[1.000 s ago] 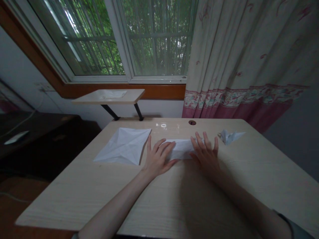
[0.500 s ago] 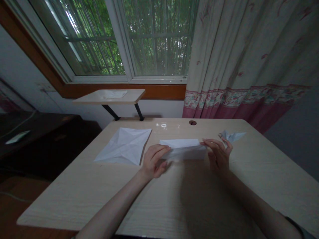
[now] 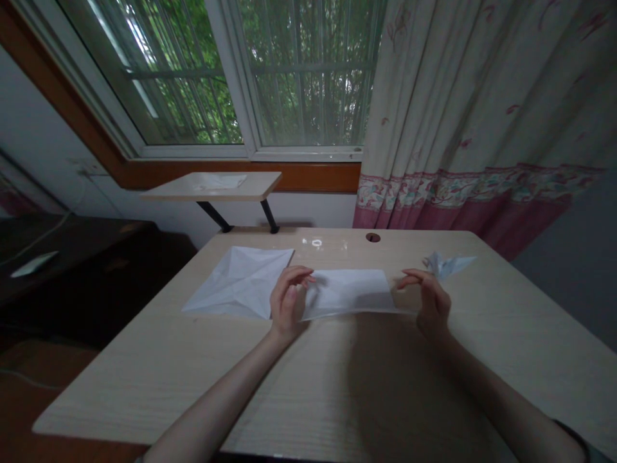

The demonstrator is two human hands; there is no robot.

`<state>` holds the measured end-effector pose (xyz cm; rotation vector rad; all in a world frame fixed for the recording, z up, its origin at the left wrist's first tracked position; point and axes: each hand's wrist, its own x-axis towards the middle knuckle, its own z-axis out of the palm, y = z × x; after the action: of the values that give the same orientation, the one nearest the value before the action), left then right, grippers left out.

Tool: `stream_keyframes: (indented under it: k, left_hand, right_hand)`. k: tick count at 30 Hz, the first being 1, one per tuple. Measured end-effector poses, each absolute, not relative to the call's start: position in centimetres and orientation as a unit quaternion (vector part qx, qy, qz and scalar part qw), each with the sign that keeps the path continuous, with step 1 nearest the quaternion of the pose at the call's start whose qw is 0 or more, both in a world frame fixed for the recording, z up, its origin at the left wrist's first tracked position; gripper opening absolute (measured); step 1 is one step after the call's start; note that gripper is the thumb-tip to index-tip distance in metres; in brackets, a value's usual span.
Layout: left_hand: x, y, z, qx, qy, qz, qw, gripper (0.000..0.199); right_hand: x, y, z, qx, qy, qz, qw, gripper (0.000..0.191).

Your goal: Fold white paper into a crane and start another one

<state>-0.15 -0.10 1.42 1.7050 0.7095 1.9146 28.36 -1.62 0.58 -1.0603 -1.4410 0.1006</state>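
Cupping half-open fingers (image 3: 301,275), gripping nothing, beside folded paper (image 3: 347,292) between a creased sheet (image 3: 238,283) and paper figure (image 3: 446,263).

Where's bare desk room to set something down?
Bare wood runs along the front of the desk, below the left hand and right hand, and right of the right hand, below the paper figure. Crowded: the back row, where the creased sheet, folded paper and hands sit close.

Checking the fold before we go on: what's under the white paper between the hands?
Only the pale wooden desk shows around the edges of the paper, which lies flat on it. Whatever is directly beneath the paper is covered and cannot be seen.
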Motion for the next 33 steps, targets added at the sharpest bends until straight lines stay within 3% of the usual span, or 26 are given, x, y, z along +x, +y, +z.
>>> stream_keyframes:
  k: [10,19,22,28,33]
  left_hand:
    - [0.2,0.1,1.3,0.603,0.295,0.666,0.325,0.043]
    - [-0.2,0.4,0.6,0.820,0.345,0.399,0.223,0.032]
    - [-0.2,0.3,0.2,0.868,0.352,0.309,0.166,0.043]
    - [-0.2,0.2,-0.3,0.912,0.352,0.171,0.125,0.086]
    - [-0.1,-0.1,-0.3,0.919,0.358,0.110,0.120,0.101]
  right_hand:
    - [28.7,-0.9,-1.2,-0.476,-0.651,0.089,0.585,0.041]
    - [28.5,0.2,-2.2,-0.523,-0.680,0.088,0.507,0.036]
    - [28.5,0.8,-3.1,-0.552,-0.676,0.048,0.485,0.039]
    - [28.6,1.3,-4.6,-0.611,-0.685,-0.082,0.389,0.037]
    - [28.4,0.9,-4.6,-0.668,-0.661,-0.107,0.325,0.032]
